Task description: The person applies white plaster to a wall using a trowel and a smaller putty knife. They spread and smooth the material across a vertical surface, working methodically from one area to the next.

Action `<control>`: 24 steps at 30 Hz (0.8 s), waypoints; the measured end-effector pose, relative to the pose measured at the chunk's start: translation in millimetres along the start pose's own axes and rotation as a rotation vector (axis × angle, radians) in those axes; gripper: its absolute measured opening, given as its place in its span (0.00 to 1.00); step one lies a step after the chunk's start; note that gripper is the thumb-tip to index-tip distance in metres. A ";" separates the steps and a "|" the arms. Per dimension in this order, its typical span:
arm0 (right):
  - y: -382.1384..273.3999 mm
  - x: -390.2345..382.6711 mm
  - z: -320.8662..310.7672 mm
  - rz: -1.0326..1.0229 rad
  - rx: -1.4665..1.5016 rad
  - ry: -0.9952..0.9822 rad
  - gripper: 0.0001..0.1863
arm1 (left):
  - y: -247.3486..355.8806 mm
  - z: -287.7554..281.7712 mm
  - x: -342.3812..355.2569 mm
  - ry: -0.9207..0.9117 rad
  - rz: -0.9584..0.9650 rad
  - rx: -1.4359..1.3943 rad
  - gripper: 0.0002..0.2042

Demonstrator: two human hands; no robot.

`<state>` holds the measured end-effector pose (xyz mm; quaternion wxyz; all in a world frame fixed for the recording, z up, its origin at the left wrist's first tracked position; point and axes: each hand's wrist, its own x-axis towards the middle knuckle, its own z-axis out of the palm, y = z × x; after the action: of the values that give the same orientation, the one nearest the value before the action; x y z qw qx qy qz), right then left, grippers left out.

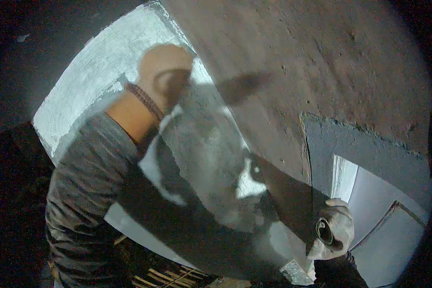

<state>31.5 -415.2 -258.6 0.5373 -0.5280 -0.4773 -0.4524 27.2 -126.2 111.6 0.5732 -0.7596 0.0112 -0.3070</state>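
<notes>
My left hand, bare and smeared by motion, is at the upper part of a slanting panel coated patchily in white over grey. A dark beaded bracelet circles its wrist below a grey sleeve. The blur hides its fingers and anything in them. At the lower right my right hand, in a pale glove, is curled closed beside the panel's lower end. A dark round shape with a light rim shows at its fingers; I cannot make out what it is. A pale flat piece lies just below.
A rough brown wall rises along the panel's right side. Beyond the right hand are a grey band and pale smooth surfaces. Thin sticks or slats lie at the lower edge. Dark shadows cross the panel.
</notes>
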 end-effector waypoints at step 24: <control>3.0 2.9 7.7 -0.083 -0.022 0.047 0.35 | 2.2 -20.1 -30.7 -0.307 -0.296 -0.048 0.15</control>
<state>34.6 -407.4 -256.3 0.5233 -0.5029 -0.4811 -0.4917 -6.6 -133.0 98.9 0.4985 -0.8042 -0.1807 -0.2683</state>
